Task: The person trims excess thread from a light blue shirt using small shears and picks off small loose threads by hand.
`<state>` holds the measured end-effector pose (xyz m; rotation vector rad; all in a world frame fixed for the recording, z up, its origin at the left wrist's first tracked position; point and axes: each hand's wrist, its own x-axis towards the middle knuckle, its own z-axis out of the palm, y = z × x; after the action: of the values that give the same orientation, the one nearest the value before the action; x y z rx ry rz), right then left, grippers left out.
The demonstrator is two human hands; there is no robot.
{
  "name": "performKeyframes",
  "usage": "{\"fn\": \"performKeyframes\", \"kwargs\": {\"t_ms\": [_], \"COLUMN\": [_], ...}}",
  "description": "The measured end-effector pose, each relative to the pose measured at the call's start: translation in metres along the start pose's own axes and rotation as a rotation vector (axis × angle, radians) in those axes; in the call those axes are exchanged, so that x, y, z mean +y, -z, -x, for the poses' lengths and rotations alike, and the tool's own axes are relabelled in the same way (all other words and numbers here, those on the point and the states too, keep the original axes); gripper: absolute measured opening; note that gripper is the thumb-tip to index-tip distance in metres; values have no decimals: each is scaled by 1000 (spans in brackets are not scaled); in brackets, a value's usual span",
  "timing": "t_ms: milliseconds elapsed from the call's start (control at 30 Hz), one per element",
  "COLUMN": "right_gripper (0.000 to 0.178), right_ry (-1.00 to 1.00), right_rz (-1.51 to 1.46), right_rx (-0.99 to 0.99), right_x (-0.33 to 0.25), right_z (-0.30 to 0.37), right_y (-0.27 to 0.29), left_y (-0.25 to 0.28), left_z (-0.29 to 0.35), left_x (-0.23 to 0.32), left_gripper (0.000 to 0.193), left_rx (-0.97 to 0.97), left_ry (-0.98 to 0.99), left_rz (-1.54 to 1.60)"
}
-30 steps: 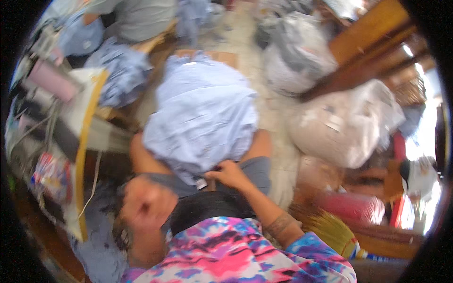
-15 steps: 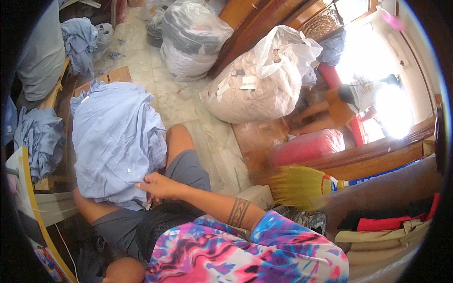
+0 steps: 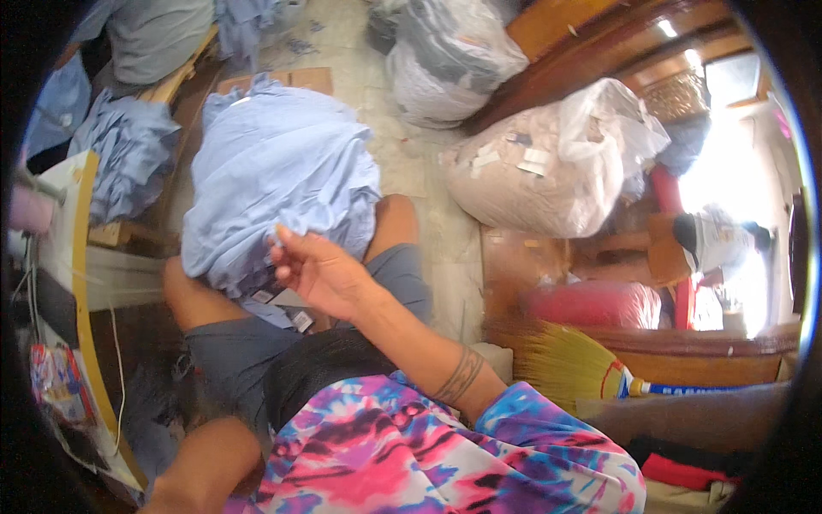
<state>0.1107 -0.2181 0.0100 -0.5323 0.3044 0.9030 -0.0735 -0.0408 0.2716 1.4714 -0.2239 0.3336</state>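
Head view: at far left, a small cloth heap [image 3: 128, 154]; near left, the left arm [image 3: 205, 467], left hand out of view, grip not visible. Blue cloth [image 3: 278, 163] lies between the knees and beyond. Right hand [image 3: 321, 276] is above its near part, fingers half curled; grip cannot be determined. Right: bag [image 3: 535, 176], broom [image 3: 569, 364].

White lettering marks the blue broom handle [image 3: 695, 389]; print on the garment tag [image 3: 301, 321] is illegibly small
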Motion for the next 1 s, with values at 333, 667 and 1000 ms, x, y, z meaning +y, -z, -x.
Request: {"fn": "performKeyframes", "kwargs": {"t_ms": [333, 667, 1000], "right_gripper": [10, 23, 21], "right_ry": [-32, -83, 78], "right_rz": [-179, 23, 320], "right_rx": [-64, -240, 6], "right_x": [9, 14, 15], "right_z": [17, 23, 34], "right_y": [-12, -5, -14], "left_y": [-14, -22, -9], "left_z": [12, 19, 0], "left_x": [-168, -188, -223], "left_gripper": [21, 40, 17], "left_rx": [261, 185, 251], "left_ry": [684, 760, 178], "left_rz": [579, 797, -445]}}
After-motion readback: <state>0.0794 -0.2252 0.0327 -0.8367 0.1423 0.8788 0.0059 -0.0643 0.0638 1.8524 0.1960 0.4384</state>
